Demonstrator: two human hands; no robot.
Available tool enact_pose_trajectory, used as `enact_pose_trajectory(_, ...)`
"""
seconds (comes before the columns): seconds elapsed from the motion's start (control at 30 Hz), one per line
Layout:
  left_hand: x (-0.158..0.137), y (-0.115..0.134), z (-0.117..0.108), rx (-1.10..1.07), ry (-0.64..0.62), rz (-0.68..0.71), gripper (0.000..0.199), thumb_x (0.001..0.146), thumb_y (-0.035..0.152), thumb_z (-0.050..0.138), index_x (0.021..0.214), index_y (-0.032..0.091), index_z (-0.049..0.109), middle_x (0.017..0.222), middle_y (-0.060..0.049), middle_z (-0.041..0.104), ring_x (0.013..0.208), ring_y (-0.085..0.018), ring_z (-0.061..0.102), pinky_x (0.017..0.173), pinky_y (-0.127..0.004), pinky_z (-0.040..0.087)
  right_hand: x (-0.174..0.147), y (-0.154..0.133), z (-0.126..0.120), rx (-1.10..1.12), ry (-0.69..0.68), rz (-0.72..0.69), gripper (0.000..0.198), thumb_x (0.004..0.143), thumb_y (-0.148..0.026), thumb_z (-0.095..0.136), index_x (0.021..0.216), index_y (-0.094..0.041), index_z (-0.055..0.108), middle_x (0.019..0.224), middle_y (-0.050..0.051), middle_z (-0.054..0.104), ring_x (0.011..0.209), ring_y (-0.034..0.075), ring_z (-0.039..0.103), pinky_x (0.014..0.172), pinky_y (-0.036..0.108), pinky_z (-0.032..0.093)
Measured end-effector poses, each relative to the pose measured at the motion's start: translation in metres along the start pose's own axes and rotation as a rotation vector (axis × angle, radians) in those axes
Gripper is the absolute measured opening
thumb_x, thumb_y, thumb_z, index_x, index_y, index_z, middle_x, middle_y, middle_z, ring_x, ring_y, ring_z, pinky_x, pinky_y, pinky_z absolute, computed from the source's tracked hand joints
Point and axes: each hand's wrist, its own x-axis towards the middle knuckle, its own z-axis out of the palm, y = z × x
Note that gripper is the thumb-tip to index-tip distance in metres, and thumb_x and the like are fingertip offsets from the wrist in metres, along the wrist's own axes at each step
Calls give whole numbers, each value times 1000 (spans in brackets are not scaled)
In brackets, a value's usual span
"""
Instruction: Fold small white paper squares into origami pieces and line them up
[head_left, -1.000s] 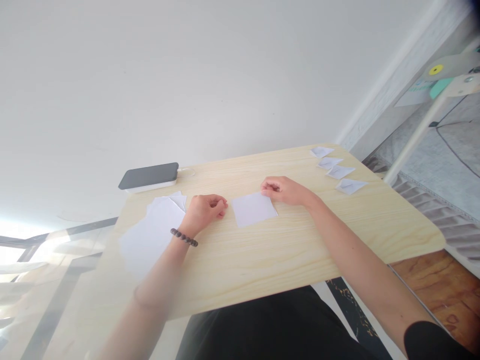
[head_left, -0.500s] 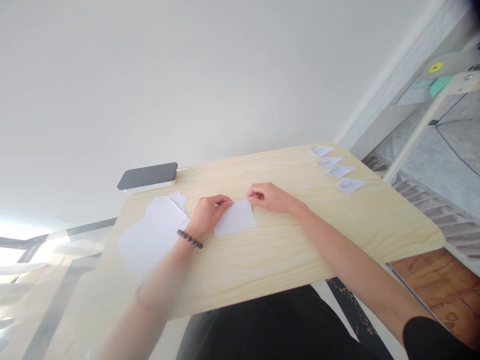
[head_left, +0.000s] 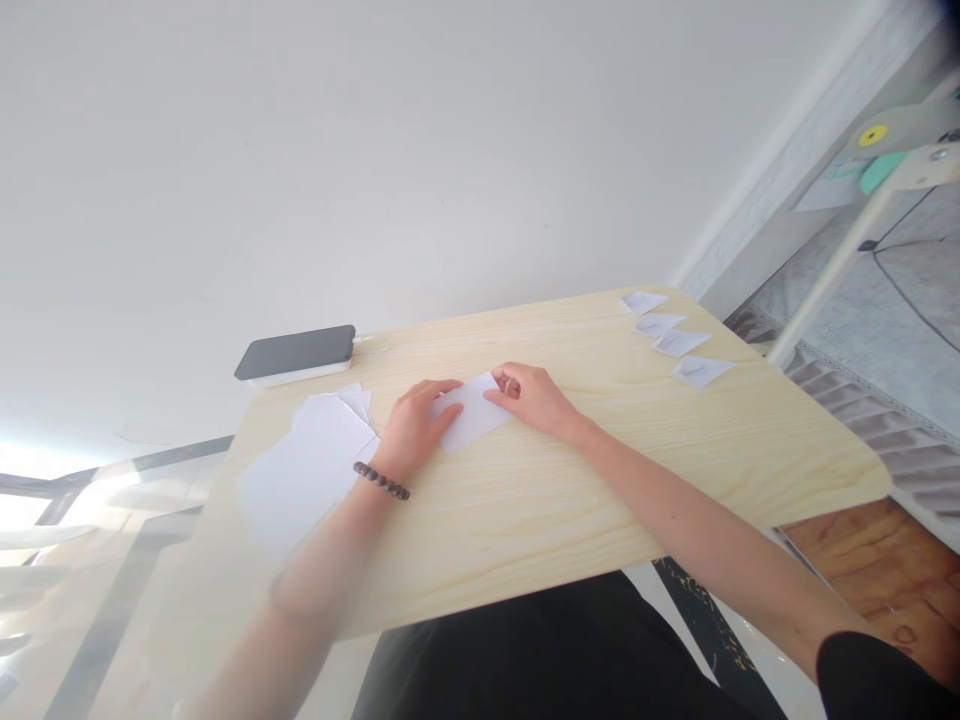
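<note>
A small white piece of paper (head_left: 472, 415) lies tilted between my two hands, near the middle of the table. My left hand (head_left: 421, 420), with a dark bead bracelet (head_left: 381, 481) at the wrist, grips its left end, thumb on top and fingers at the far edge. At the upper right corner, my right hand (head_left: 526, 396) pinches the paper between thumb and fingers. Just left of my left hand rests a loose pile of white paper sheets (head_left: 304, 470), partly covered by my forearm.
Several folded white paper pieces (head_left: 701, 372) stand in a row at the table's far right. A dark-screened phone (head_left: 296, 352) on a white block, with a white cable, sits at the back left. The pale wooden table (head_left: 570, 530) meets a white wall behind.
The paper has turned, its right end swinging up and away from me. My left hand's grip has widened along the left end, and my right hand has shifted slightly along with the corner.
</note>
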Motion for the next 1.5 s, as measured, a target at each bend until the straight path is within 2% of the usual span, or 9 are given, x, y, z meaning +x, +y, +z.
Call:
enact_pose_trajectory(0.13,-1,-6,3,157,-23,117,30,82,34,45,106,25,61,106,-6,53,99,-21,45,90,-37,37,-1,4,1,-31,52,-88,15,77,-25,53,88,-18,60,82,0,58,56,7,45,61,23,38)
enact_pose_trajectory(0.2,-2,-9,4,211,-33,134,31,83,34,43,107,25,60,104,-6,52,99,-22,43,90,-39,36,-2,5,-1,-59,26,-158,19,81,-23,49,94,-20,62,89,1,59,60,8,48,63,24,40)
enact_pose_trajectory(0.3,-2,-11,3,264,-30,145,33,85,34,40,110,24,58,102,-6,51,96,-22,43,87,-39,37,-2,7,-4,-82,-39,-303,24,83,-24,46,101,-23,63,98,3,60,78,12,54,72,26,43)
enact_pose_trajectory(0.37,-2,-12,2,288,-25,150,32,86,34,39,110,25,58,100,-6,51,95,-22,43,87,-39,38,-1,8,-5,-99,-83,-396,26,84,-26,45,104,-24,63,102,3,60,90,15,53,79,29,43)
enact_pose_trajectory(0.47,-1,-12,1,305,-25,143,32,86,36,39,110,25,57,99,-6,51,94,-21,43,86,-38,38,0,10,-7,-110,-123,-462,27,86,-25,44,105,-24,62,105,2,61,94,16,50,82,32,44)
enact_pose_trajectory(0.63,-1,-12,2,321,-23,147,36,86,36,39,119,27,50,99,-5,51,94,-21,43,86,-37,38,1,12,-8,-89,-151,-473,24,85,-25,46,101,-24,64,104,1,62,94,16,50,83,33,44)
enact_pose_trajectory(1.13,-2,-11,1,423,-40,212,35,88,33,36,119,29,51,100,-6,48,93,-21,42,82,-36,39,1,9,-12,-165,-173,-479,25,85,-21,45,102,-22,63,106,1,62,96,17,48,86,34,43)
enact_pose_trajectory(1.5,-1,3,-1,579,-48,124,31,87,36,36,111,35,56,99,-5,51,93,-22,44,70,-34,40,-1,-5,-12,-345,-148,-514,24,83,-20,43,90,-18,67,100,3,63,92,18,49,81,33,42)
